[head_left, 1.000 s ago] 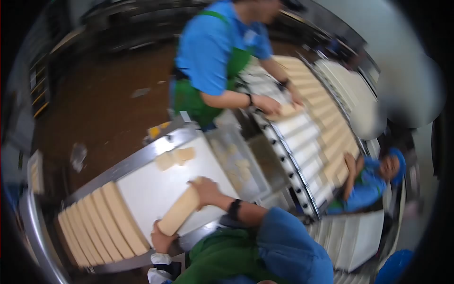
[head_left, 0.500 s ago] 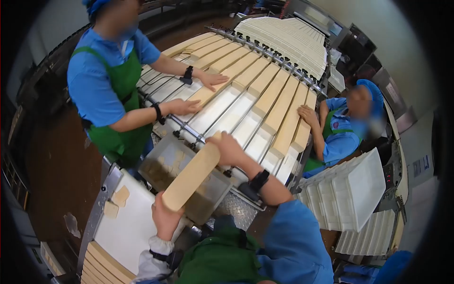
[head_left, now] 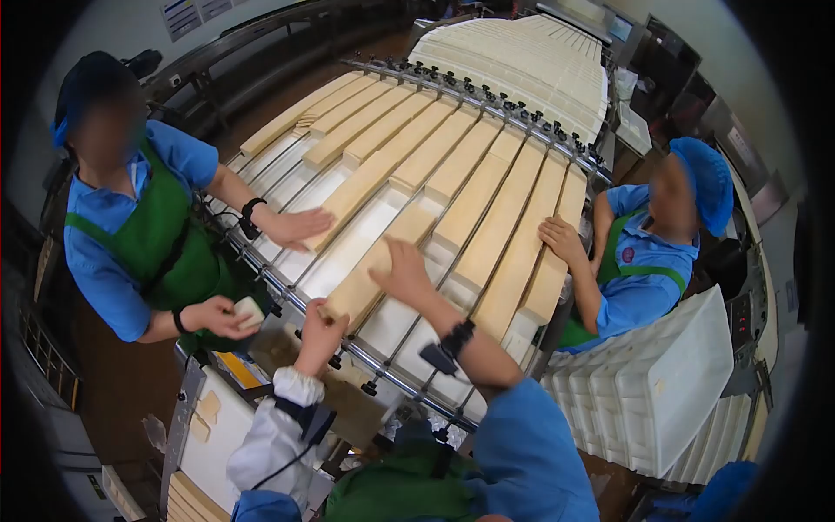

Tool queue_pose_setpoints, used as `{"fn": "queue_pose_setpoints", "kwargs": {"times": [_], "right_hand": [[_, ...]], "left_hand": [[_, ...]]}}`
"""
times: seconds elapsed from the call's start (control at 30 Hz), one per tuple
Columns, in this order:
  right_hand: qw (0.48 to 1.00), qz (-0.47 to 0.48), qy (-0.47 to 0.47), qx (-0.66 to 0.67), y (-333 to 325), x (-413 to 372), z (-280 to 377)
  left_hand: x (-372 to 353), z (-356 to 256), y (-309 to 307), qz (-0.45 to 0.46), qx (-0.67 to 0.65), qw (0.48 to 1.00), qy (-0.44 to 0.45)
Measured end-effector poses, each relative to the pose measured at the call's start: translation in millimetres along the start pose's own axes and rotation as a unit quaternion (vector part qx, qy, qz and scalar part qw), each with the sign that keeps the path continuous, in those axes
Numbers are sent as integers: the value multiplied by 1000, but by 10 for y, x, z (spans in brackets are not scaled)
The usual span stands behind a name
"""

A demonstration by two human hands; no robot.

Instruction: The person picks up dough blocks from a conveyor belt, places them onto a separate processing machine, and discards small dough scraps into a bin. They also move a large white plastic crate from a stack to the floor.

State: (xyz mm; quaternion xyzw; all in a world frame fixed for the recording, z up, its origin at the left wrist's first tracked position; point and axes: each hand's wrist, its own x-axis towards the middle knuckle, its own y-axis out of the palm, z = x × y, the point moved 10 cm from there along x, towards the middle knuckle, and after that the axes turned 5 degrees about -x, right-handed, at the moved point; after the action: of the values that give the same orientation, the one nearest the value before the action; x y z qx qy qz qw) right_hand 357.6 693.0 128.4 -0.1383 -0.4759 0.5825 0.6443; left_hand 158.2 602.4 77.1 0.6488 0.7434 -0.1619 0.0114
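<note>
A long pale-yellow block (head_left: 359,294), like a stack of thin sheets, lies in a lane of the railed table. My left hand (head_left: 320,337) is closed at the block's near end, with its fingertips pressed together at the corner. My right hand (head_left: 405,277) rests over the block's right side further along, its fingers spread and touching the top. Another pale block (head_left: 413,224) lies just beyond it in the same lane. More long blocks (head_left: 500,230) fill the lanes to the right.
A co-worker on the left holds a small white piece (head_left: 249,313) and lays the other hand by a block. Another co-worker's hand (head_left: 564,239) touches the rightmost blocks. Metal rails (head_left: 300,300) edge the table. White crates (head_left: 661,383) stand at right; a bin (head_left: 352,404) sits below.
The long block has gone from mid-air over the bin down onto the table lane. My right hand has let go of its far end and spread over it. The left co-worker has stepped back.
</note>
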Motion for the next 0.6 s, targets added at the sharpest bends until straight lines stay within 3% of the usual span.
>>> {"fn": "queue_pose_setpoints", "kwargs": {"times": [0.07, 0.13, 0.23, 0.37, 0.5, 0.53, 0.6], "right_hand": [[992, 54, -46, 100, -294, -406, 338], [985, 84, -24, 146, -543, -841, 437], [974, 111, 85, 177, -894, -1385, 243], [969, 77, 175, 155, -1085, -1966, -171], [962, 64, 206, 169, -1168, -2108, -223], [962, 61, 203, 173, -1166, -2096, -194], [964, 61, 185, 180, -1149, -2039, -103]], "left_hand": [[376, 286, 279, 0, -131, 991, 0], [612, 301, 517, -20, -238, 970, 41], [700, 305, 478, -116, -41, 991, 52], [702, 481, 447, -124, -117, 984, 56], [482, 596, 161, -135, -41, 990, 2], [275, 353, -1, -163, 19, 986, 20], [-62, 241, -349, -211, -59, 974, 63]]}}
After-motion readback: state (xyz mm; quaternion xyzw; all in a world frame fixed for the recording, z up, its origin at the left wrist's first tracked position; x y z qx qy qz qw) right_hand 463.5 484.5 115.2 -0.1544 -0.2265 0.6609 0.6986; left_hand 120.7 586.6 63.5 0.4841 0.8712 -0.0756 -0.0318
